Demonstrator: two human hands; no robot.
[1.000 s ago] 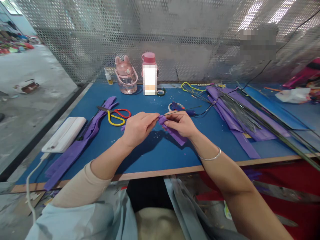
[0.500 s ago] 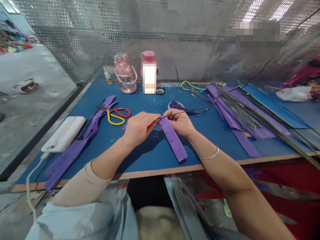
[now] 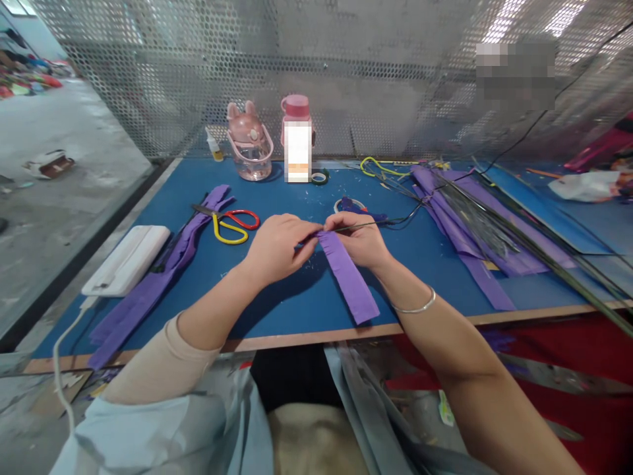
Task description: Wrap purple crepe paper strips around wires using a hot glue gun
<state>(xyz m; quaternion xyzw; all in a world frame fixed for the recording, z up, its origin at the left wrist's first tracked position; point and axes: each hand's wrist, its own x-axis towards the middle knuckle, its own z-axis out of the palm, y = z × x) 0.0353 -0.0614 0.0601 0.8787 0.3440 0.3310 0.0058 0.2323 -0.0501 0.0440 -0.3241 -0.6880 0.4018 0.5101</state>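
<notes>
Over the blue tabletop (image 3: 277, 316), my left hand (image 3: 279, 251) is closed with its fingertips pinching the upper end of a purple strip (image 3: 351, 280), which looks like crepe paper or cloth. From there the strip slants down to the right, its lower end free and its left edge slightly ruffled. My right hand (image 3: 364, 241) is closed on a thin dark green stem wire (image 3: 360, 227), close against the strip's top. The wire points away to the right. My fingers hide the exact spot where wire and strip meet.
Scissors (image 3: 231, 227) with red and yellow handles lie left, beside more purple strips (image 3: 171, 270) and a white power bank (image 3: 126, 260). Two pink bottles (image 3: 252, 155) and a green tape roll (image 3: 320, 177) stand behind. Purple sheets (image 3: 452, 211) and long stems (image 3: 539, 254) lie right.
The purple strip's free end has swung slightly to the right, and more of its width faces me. Both hands stay together at its top. The view has shifted a little.
</notes>
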